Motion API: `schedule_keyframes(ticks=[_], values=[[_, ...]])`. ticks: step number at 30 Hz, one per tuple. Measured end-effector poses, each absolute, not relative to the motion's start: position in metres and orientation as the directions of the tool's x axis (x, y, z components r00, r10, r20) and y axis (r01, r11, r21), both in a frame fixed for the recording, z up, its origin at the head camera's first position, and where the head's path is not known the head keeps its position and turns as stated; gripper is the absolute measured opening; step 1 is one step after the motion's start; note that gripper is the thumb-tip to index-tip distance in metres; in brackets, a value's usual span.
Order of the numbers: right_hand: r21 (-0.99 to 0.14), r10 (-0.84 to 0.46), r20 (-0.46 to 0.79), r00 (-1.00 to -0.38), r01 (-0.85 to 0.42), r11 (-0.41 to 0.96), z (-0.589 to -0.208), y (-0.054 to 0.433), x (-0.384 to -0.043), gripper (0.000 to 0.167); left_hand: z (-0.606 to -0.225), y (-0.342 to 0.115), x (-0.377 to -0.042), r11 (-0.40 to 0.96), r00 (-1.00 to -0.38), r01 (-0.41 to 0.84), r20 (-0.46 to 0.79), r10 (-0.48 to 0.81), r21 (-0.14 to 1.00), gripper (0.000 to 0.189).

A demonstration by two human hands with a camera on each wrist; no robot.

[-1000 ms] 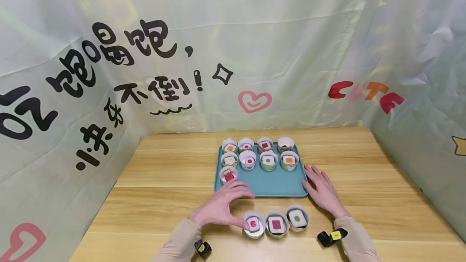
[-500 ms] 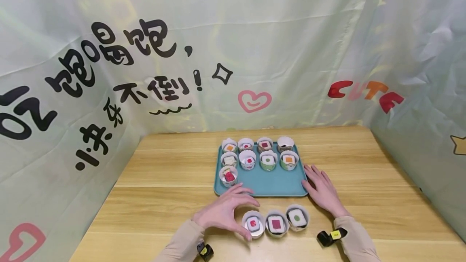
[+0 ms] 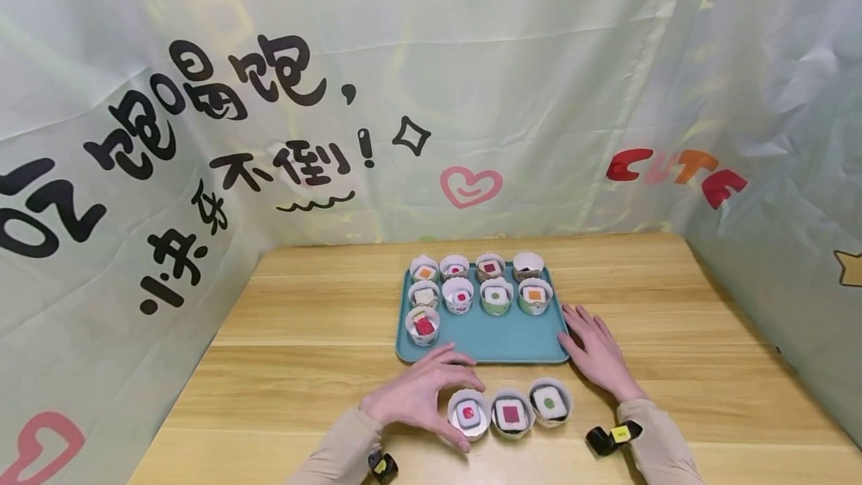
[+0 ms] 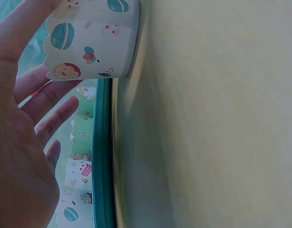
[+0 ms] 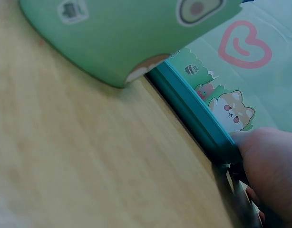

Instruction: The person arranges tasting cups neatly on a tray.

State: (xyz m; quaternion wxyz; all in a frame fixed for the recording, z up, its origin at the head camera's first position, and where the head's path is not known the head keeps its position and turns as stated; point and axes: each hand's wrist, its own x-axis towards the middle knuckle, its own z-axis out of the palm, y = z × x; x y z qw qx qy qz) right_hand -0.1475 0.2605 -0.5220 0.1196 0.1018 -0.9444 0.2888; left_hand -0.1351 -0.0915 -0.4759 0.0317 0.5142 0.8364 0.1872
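Note:
My left hand (image 3: pixel 416 395) curls round the leftmost paper baking cup (image 3: pixel 469 432) of three on the table in front of the tray. Its thumb lies at the cup's near side, its index finger at the far side. That cup (image 4: pixel 96 42), printed with macarons, fills the top of the left wrist view. It holds a white square piece with a red mark. Beside it stand a cup with a purple square (image 3: pixel 512 416) and a green-printed cup with a green dot (image 3: pixel 550 404). My right hand (image 3: pixel 598 354) rests at the teal tray's (image 3: pixel 498 350) right edge, thumb touching the rim.
Several filled paper cups stand on the tray in two back rows, and a cup with a red topping (image 3: pixel 422 326) stands at its front left. The wooden table (image 3: pixel 303 335) meets printed cloth walls (image 3: pixel 404 193) at the back and sides.
My left hand has come down and slightly right, from above the tray's front-left corner to round the leftmost front cup. My right hand and the cups have stayed in place.

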Motion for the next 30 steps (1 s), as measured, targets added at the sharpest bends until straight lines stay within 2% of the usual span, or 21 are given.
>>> schedule_keyframes(ticks=[15,30], values=[[-0.533,-0.121,0.26,-0.958,-0.247,0.809,-0.522,0.2607,-0.1488,0.054,-0.4767,-0.0889,-0.1312,0.416,-0.476,0.832,0.087,0.875,0.366,0.071],[-0.52,-0.119,0.32,-0.94,-0.279,0.807,-0.5249,0.2595,-0.1474,0.052,-0.4781,-0.0884,-0.1306,0.443,-0.488,0.827,0.051,0.871,0.345,0.07]])
